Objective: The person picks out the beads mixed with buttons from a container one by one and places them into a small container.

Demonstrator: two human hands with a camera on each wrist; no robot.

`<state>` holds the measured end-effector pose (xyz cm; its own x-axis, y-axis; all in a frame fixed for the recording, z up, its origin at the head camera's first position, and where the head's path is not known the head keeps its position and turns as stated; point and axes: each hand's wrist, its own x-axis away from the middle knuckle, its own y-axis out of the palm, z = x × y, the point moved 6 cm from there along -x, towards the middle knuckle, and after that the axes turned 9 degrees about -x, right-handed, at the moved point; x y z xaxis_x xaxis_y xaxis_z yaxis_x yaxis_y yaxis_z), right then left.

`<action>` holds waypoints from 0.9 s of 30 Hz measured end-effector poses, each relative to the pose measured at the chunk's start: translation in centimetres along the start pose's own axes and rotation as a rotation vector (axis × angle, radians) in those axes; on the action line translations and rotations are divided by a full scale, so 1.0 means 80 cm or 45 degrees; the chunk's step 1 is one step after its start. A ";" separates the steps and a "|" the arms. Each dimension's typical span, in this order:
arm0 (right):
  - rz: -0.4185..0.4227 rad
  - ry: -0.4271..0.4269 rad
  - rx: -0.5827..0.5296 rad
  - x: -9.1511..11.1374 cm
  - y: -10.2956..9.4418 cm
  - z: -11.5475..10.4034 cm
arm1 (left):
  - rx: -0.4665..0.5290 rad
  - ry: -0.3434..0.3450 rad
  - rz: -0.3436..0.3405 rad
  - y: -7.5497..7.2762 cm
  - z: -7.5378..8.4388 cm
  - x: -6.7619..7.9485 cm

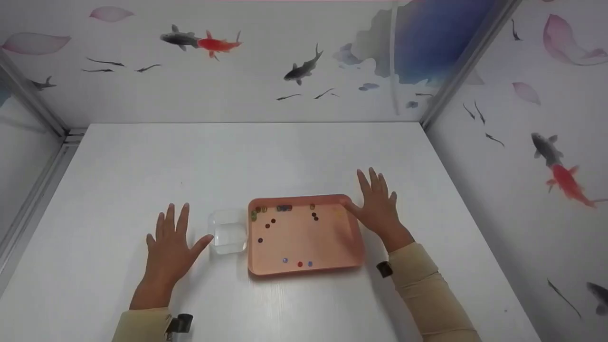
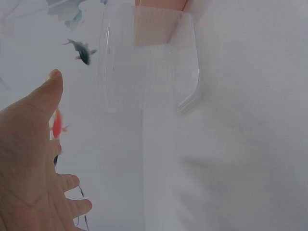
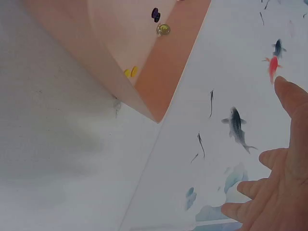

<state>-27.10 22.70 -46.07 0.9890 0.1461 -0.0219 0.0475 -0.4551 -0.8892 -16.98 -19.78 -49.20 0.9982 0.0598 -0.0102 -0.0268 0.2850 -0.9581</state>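
My left hand (image 1: 172, 249) is spread with straight fingers to the left of a clear plastic container (image 1: 230, 232), its thumb tip overlapping the container's edge in the head view. Joined side by side to the container is a shallow orange-pink tray (image 1: 304, 247). Small round pieces lie in it: several dark ones (image 1: 267, 226), a red one (image 1: 300, 264), pale blue ones (image 1: 285, 260) and yellow ones (image 3: 134, 71). Glass marbles (image 3: 163, 30) lie along the far wall. Over the tray's right side, my right hand (image 1: 380, 211) is spread, holding nothing, its thumb overlapping the far right corner.
Both stand on a white table (image 1: 199, 161). White panels painted with fish (image 1: 218, 43) and petals rise behind the table and on its right. A black wrist strap piece (image 1: 183, 323) shows at the left sleeve, another (image 1: 384, 269) at the right.
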 end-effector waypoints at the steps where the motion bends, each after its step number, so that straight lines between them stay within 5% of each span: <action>1: -0.002 -0.001 -0.015 -0.001 0.000 0.000 | 0.024 -0.006 -0.010 0.002 0.000 -0.001; 18: -0.067 -0.026 -0.304 -0.012 0.009 -0.017 | 0.444 -0.070 -0.177 0.021 -0.001 -0.015; 27: -0.144 -0.005 -0.408 -0.016 0.017 -0.026 | 0.561 -0.122 -0.267 0.033 0.000 -0.016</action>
<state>-28.03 20.08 -46.30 0.9745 0.2144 0.0667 0.1992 -0.6886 -0.6973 -18.32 -19.13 -51.69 0.9756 0.0399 0.2159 0.1327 0.6764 -0.7245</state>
